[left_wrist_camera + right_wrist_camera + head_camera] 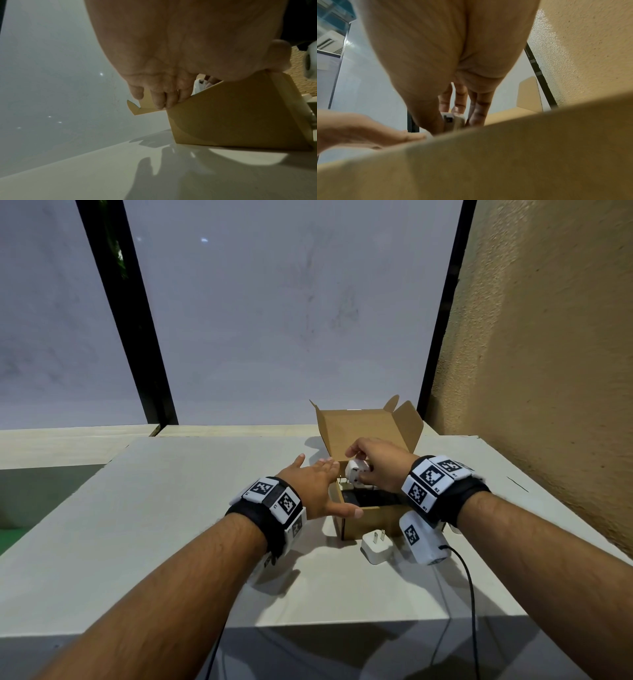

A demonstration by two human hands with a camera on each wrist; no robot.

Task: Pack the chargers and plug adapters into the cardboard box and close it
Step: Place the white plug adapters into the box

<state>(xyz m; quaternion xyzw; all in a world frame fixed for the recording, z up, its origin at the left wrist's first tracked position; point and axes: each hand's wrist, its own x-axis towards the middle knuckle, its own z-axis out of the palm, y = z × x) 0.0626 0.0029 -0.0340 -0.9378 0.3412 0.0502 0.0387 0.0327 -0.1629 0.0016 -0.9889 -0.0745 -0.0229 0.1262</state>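
Note:
An open cardboard box [363,523] stands on the white table, its lid [356,433] upright at the back. My right hand [363,465] pinches a white plug adapter [356,473] just above the box's open top; the same adapter [452,121] shows between thumb and fingers in the right wrist view. My left hand [325,484] rests flat against the box's left wall [231,115], fingers straight along its top edge and thumb at the front corner. Something dark [371,497] lies inside the box. A white charger [375,547] with two prongs lies on the table in front of the box.
A textured tan wall [548,371] rises close on the right. Frosted panels with black frames [144,354] stand behind the table. A black cable [471,594] runs from my right wrist over the table's front edge [239,623]. Bare tabletop [154,508] stretches to the left.

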